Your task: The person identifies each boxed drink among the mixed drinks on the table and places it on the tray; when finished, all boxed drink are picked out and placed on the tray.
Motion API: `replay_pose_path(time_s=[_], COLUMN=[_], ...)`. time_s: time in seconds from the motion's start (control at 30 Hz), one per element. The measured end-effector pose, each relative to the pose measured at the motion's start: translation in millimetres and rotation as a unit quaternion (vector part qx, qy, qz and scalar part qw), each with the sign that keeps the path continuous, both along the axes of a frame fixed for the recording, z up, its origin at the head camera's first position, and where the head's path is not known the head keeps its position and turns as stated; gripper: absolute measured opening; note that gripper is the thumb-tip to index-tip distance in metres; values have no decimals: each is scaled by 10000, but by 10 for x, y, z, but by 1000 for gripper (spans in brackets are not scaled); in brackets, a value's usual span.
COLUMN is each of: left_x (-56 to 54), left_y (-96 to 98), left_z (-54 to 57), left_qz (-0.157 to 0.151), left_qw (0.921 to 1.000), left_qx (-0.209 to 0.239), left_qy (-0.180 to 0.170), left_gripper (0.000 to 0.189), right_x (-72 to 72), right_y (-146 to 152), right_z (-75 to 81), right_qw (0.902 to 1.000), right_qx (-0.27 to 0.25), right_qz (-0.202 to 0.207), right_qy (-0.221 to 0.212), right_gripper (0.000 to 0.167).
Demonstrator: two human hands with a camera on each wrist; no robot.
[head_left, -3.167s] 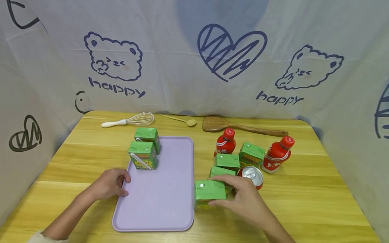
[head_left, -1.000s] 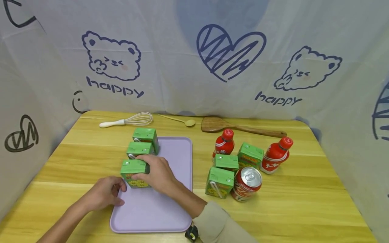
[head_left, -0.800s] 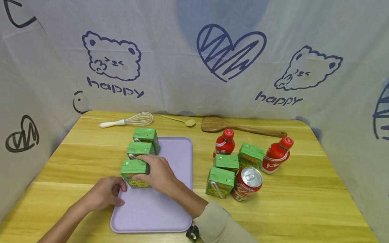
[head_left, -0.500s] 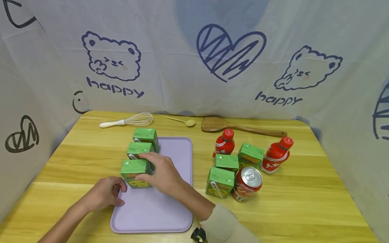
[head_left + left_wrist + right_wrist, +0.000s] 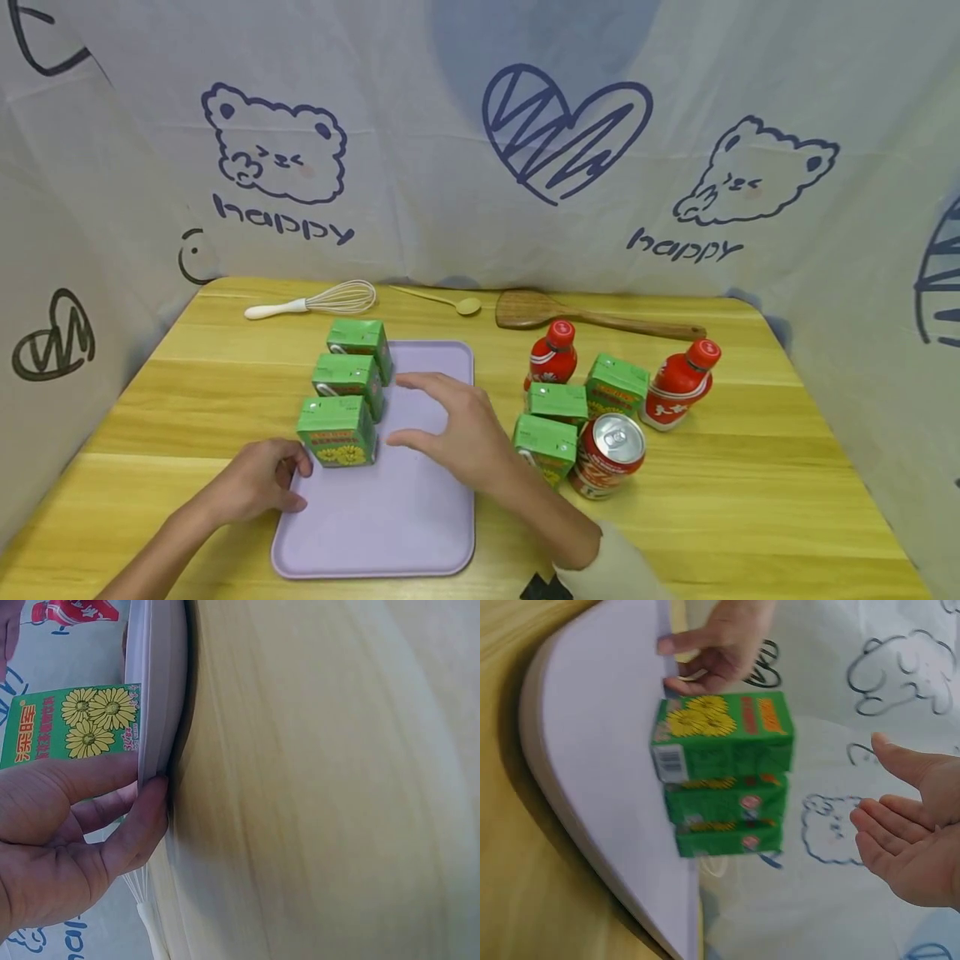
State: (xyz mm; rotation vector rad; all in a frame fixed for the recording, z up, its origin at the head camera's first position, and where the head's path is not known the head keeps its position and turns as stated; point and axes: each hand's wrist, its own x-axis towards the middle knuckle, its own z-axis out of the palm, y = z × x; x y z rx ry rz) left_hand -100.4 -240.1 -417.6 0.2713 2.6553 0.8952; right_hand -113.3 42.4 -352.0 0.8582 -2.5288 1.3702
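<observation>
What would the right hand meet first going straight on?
Likely the nearest green carton or the middle green carton; depth leaves unclear which the right hand meets first.

fairly bright, soft shadows; rt wrist pic blurry.

The cartons (image 5: 337,432) are green with yellow flower prints, the tray (image 5: 375,523) plain lilac. Red bottles (image 5: 678,388) bear white markings; the counter (image 5: 750,500) shows yellow wood grain.

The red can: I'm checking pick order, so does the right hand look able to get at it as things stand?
Probably yes: the right hand holds nothing, and the red can has its top and near side uncovered, though green cartons stand close beside and behind it.
</observation>
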Motion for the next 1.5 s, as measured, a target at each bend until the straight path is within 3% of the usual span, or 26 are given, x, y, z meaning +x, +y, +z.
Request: replay_pose_path(time_s=[0.23, 0.6, 0.93, 1.1, 1.23, 1.5], left_x=[-9, 9, -7, -15, -18, -26], left_y=[-11, 6, 1, 1, -1, -12], left_z=[-6, 14, 14, 8, 5, -9], left_qz=[-98, -2, -59, -36, 13, 1], left_qw=[9999, 10000, 9999, 9999, 9998, 9998], left_qx=[93, 20, 34, 48, 54, 68], left_qy=[14, -94, -100, -135, -199, -197], left_gripper=[33, 33, 34, 34, 34, 35], right_x=[33, -3, -167, -257, -321, -371], right_y=[345, 1056, 1647, 1854, 1965, 2009], right_z=[150, 284, 115, -8, -88, -189], right_qw=[9991, 9910, 9808, 9795, 9786, 9692], right_qx=[14, 155, 181, 142, 207, 848], right_qz=[-400, -1304, -1891, -1945, -1922, -2084], right_qy=[146, -247, -447, -504, -705, -1000], right_gripper=[57, 57, 54, 54, 54, 52])
